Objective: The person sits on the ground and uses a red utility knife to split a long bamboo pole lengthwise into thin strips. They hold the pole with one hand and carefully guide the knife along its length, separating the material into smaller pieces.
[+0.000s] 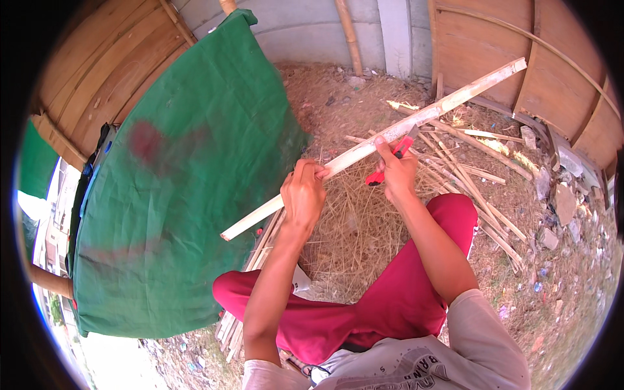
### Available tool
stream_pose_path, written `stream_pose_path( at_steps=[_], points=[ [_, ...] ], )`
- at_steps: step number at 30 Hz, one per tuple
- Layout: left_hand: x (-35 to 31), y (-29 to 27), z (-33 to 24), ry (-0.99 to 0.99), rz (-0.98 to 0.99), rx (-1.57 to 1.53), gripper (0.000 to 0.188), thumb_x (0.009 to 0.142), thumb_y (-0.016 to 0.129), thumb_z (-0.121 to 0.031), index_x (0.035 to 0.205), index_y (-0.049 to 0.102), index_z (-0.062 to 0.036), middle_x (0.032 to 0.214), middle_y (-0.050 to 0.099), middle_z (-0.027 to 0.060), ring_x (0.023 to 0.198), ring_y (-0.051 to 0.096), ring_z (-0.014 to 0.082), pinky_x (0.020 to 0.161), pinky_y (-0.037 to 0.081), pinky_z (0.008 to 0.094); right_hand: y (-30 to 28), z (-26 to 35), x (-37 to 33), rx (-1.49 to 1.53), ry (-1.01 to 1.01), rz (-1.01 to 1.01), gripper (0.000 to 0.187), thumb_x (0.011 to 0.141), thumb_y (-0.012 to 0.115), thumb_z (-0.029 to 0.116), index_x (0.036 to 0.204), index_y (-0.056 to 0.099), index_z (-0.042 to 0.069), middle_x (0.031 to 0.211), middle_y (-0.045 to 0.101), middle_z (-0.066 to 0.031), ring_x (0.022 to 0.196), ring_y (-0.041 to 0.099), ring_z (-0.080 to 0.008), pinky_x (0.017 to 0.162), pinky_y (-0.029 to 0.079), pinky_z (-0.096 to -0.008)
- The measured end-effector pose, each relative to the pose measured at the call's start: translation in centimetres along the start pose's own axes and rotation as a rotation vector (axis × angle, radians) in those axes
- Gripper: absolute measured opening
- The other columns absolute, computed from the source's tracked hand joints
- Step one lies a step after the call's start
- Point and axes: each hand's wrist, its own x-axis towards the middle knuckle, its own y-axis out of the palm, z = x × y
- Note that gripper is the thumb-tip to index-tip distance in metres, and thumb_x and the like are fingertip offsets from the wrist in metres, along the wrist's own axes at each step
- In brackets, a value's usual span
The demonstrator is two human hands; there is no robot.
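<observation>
A long pale split-bamboo strip (354,155) slants across in front of me, its far end up to the right and its near end down to the left. My left hand (303,195) is closed round the strip left of its middle, knuckles up. In my right hand (398,172) is a red utility knife (403,146), gripped with its blade end pointing up and to the right. The right thumb lies against the strip, and the knife is close beside it; whether the blade touches the bamboo I cannot tell.
Thin bamboo shavings (354,227) cover the ground between my knees. Several cut bamboo strips (465,172) lie to the right, more (263,244) by my left knee. A green tarp (175,188) hangs at left. Rubble (564,205) lines the wooden panel wall (484,45) at right.
</observation>
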Motion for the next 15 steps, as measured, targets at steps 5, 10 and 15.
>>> stream_pose_path(
  at_steps=[5,10,15],
  points=[
    [0.4,-0.5,1.3,-0.247,0.029,-0.294,0.006,0.088,0.07,0.0,0.085,0.066,0.0033,0.087,0.067,0.0121,0.068,0.064,0.0228,0.065,0.05,0.0317,-0.2,0.2,0.4,-0.009,-0.018,-0.04,0.025,0.091,0.078,0.016,0.08,0.059,0.004,0.064,0.054,-0.0008,0.05,0.048,-0.0096,0.047,0.041,-0.0279],
    [0.9,-2.9,2.1,-0.376,0.02,-0.323,0.008,0.093,0.067,-0.003,0.09,0.067,0.0045,0.081,0.066,0.0091,0.067,0.056,0.0124,0.063,0.046,0.0281,-0.6,0.0,0.6,-0.022,-0.007,-0.024,0.024,0.091,0.077,0.017,0.082,0.058,0.005,0.066,0.054,-0.0007,0.051,0.047,-0.0092,0.048,0.04,-0.0274],
    [1.9,-4.8,0.0,-0.319,0.067,-0.488,0.013,0.085,0.076,0.0,0.095,0.069,0.004,0.105,0.069,0.0101,0.09,0.07,0.02,0.078,0.055,0.0328,-0.7,0.2,0.7,-0.012,0.022,-0.056,0.023,0.091,0.078,0.019,0.087,0.059,0.006,0.07,0.055,0.0007,0.053,0.046,-0.0087,0.049,0.039,-0.0267]
  ],
)
